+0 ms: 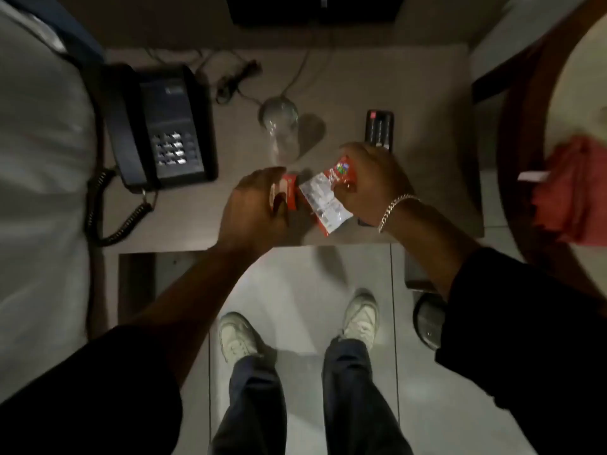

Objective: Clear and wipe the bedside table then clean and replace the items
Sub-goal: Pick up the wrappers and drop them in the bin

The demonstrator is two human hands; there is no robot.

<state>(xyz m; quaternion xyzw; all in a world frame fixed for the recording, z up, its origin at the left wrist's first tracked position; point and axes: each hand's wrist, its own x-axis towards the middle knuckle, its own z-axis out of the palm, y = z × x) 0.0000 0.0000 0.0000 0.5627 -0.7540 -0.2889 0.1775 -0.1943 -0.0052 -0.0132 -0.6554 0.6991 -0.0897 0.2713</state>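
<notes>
One white-sheeted bed (36, 159) along the left edge; one grey rectangular bench (410, 93) beside it, carrying everything below. One black corded desk telephone (164, 126) at the bench's left, coiled cord hanging over the front edge. Two bare hands over the near edge: left hand (256, 208) closed around one small red packet (290, 195); right hand (371, 182), silver chain bracelet at the wrist, gripping one red-and-white printed sachet (323, 198) by its upper end. Packets just beside each other, whether touching unclear. One clear drinking glass (281, 129) upright between telephone and remote. One black remote control (379, 128) behind the right hand, near end hidden by it. One pair of white shoes (236, 336) on pale floor tiles
</notes>
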